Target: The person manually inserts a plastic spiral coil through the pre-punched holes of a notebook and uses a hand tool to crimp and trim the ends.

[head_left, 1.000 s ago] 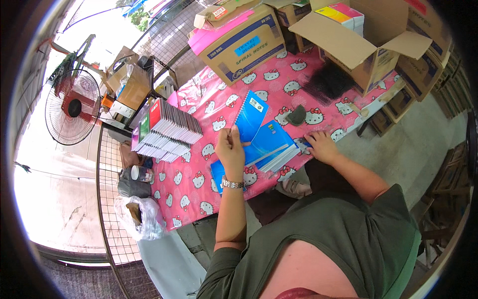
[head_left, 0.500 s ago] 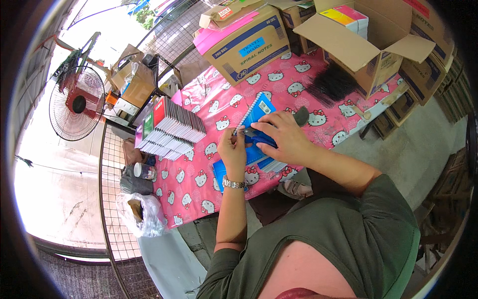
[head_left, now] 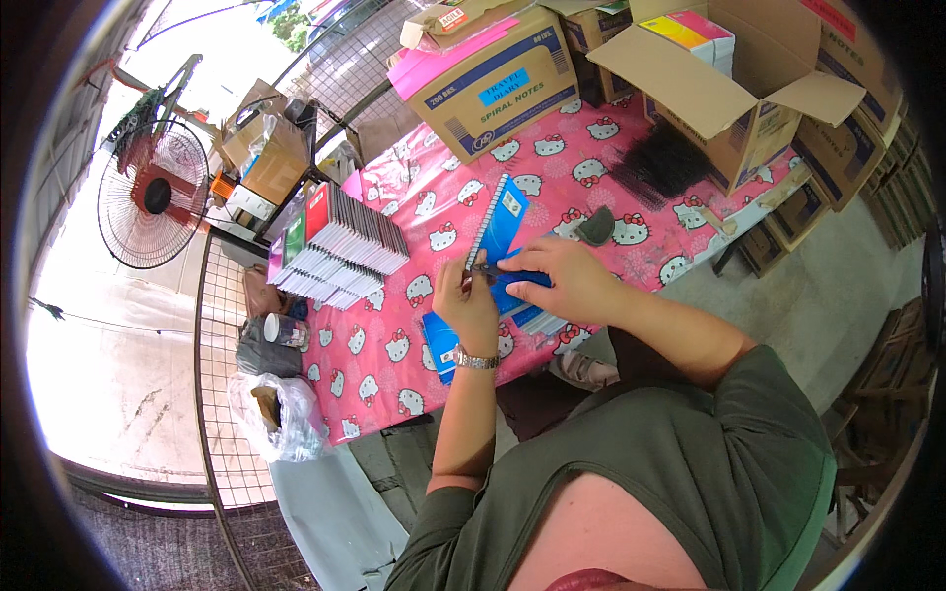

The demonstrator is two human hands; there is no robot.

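Observation:
A blue spiral notebook (head_left: 506, 219) lies slanted on the table in front of me, its white coil along the left edge. My left hand (head_left: 469, 307) pinches the coil's near end with bent fingers. Blue-handled pliers (head_left: 522, 277) sit in my right hand (head_left: 574, 282), thumb and fingers closed round the handles. Their grey jaws meet the coil at my left fingertips; the exact contact is hidden. More blue notebooks (head_left: 438, 343) lie underneath, partly covered by my hands.
A tall stack of spiral notebooks (head_left: 340, 246) stands at left. Black coils (head_left: 658, 165) are heaped at right, near a dark green rounded piece (head_left: 596, 228). Cardboard boxes (head_left: 503, 89) line the back; an open box (head_left: 759, 128) holds bright-covered pads. A fan (head_left: 156, 195) stands far left.
Both hands have shifted slightly, and the pliers are turned so that less of their jaws shows. The notebook's far end has swung a little left. My left wrist has moved slightly right.

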